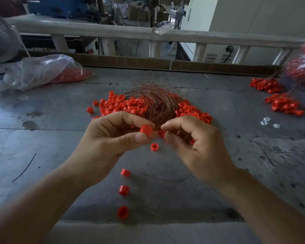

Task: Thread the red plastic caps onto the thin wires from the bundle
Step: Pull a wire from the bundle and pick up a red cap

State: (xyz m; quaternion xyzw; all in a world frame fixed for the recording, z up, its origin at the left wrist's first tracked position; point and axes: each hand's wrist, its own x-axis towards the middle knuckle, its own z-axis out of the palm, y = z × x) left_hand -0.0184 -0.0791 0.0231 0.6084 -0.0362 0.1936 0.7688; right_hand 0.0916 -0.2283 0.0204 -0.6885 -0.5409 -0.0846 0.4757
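A heap of red plastic caps (123,104) lies mid-table, with a curved bundle of thin coppery wires (157,103) resting on top of it. My left hand (113,138) pinches one red cap (146,130) between thumb and fingers just in front of the bundle. My right hand (194,138) is close beside it with fingers curled, thumb and forefinger pinched together near the bundle's lower end; any wire between them is too thin to make out. Three caps with a wire attached (125,172) (123,190) (123,212) lie in a row nearer to me. A loose cap (154,147) lies under the hands.
A clear plastic bag of red caps (42,71) lies at the far left. More caps threaded on wires (282,103) are piled at the right, beside another bag (303,67). Small white pieces (268,121) lie at the right. A cardboard strip and railing (148,32) bound the grey table's far edge.
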